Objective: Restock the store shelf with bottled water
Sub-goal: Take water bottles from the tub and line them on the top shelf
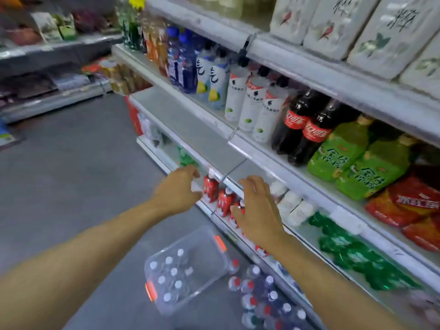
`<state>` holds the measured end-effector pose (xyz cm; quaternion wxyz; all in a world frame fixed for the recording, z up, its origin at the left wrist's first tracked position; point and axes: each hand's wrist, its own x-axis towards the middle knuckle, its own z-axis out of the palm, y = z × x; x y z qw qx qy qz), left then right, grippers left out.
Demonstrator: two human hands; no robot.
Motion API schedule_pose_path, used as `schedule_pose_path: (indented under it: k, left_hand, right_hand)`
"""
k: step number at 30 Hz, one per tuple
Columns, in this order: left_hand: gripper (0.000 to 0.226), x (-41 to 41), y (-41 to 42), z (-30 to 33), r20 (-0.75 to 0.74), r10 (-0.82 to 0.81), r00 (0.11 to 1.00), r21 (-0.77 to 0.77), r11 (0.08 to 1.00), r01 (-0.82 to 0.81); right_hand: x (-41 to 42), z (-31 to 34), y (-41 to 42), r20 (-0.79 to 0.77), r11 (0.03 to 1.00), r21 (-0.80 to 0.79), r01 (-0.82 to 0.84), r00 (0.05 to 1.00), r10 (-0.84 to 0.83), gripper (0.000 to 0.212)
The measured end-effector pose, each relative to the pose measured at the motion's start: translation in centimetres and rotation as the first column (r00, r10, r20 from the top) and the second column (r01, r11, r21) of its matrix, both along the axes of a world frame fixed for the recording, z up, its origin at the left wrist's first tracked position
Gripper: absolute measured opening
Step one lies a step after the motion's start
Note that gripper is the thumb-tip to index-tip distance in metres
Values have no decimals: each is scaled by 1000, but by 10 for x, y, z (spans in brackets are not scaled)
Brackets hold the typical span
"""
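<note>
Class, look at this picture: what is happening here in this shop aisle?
A person is restocking a grey metal store shelf. Both bare hands reach toward red-labelled water bottles on a lower shelf: the left hand beside them, the right hand over them, neither clearly gripping. A clear plastic bin with orange latches holding white-capped bottles sits on the floor.

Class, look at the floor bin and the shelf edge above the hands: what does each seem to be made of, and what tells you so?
Bin: clear glossy plastic, probably; the bottles show through its walls. Shelf edge: likely painted metal, a thin grey-white matte strip.
</note>
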<state>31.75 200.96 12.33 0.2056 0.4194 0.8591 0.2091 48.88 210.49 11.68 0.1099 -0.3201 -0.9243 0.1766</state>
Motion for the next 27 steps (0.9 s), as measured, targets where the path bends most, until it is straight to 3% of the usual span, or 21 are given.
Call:
schedule_pose_path:
  k: [9, 13, 27]
  left_hand:
    - [46, -63, -70, -146, 117, 79, 990, -223, 974, -52]
    - [44, -75, -87, -207, 177, 120, 977, -253, 965, -72]
    - [42, -69, -106, -432, 207, 306, 929, -376, 902, -213]
  right_hand:
    - [-58, -142, -47, 281, 976, -215, 23, 959, 40, 55]
    - [-78, -203, -59, 376, 962, -272, 25, 923, 83, 52]
    - [-124, -449, -59, 397, 913, -406, -47, 890, 223, 51]
